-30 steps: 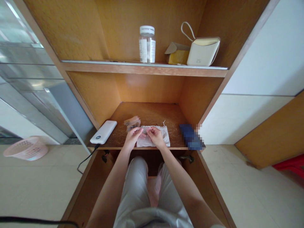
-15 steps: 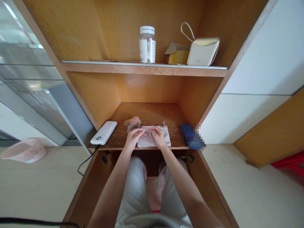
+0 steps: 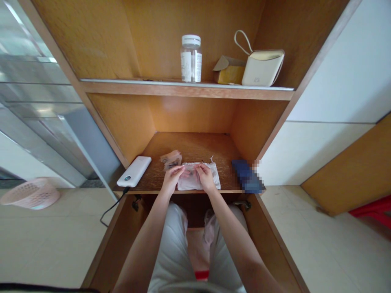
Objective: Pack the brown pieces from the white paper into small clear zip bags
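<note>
A pale drawstring pouch (image 3: 214, 179) lies flat at the front of the dark wooden shelf. Above its left side is my left hand (image 3: 172, 176), thumb and fingers pinched together. My right hand (image 3: 205, 176) makes a similar pinch over the pouch's middle. A small gap separates the fingertips; something clear and pinkish seems to span it, too faint to make out. Just behind my left fingers rests a small clear plastic packet (image 3: 171, 158) with brownish and dark contents.
A white power bank (image 3: 134, 171) with a black cable (image 3: 107, 211) lies at left. Dark blue folded item (image 3: 246, 175), partly pixelated, lies at right. The upper shelf holds a clear bottle (image 3: 191, 61), a yellow box (image 3: 229, 72) and a cream case (image 3: 262, 68). Open cabinet doors (image 3: 271, 236) flank my legs.
The gap between my fingertips has widened slightly as my right hand shifted a little rightward. The whole view has moved very slightly; the shelf items stay in place.
</note>
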Demonstrator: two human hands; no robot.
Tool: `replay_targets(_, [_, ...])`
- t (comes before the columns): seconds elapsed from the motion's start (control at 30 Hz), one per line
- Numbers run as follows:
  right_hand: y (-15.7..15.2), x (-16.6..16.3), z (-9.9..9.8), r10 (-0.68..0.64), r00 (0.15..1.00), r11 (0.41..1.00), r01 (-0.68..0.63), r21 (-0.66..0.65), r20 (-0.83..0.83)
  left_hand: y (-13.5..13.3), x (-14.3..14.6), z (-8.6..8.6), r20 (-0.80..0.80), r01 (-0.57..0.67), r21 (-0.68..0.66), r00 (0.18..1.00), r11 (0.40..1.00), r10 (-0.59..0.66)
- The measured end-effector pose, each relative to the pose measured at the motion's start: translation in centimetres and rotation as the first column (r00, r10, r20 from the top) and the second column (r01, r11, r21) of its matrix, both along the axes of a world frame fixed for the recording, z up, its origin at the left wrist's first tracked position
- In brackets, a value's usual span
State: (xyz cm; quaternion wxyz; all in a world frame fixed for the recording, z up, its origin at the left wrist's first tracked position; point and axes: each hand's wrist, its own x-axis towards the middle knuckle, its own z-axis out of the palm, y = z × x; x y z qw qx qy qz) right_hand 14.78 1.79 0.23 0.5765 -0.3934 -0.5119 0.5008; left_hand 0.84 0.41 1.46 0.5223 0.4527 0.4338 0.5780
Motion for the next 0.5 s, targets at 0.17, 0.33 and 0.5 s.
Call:
replay_targets(0.17, [-0.05,0.04,0.03,0.005,1.0,1.0,-0.005,-0.008,-0.021,0.09,-0.23,-0.31,-0.003,0.041,-0.004,0.999,0.999,-0.041])
replay_targets(0.33, [-0.09,-0.01,0.29,-0.02,0.999,0.999,0.019,-0.03,-0.032,0.25,-0.44,-0.56,-0.018,0.089,-0.013,0.996,0.996,-0.089])
replay_targets(0.5, [-0.01,0.06,-0.06,0.014,1.0,1.0,-0.014,0.005,-0.013,0.03,-0.35,-0.36,-0.027,0.071,0.009,0.997,0.997,-0.07])
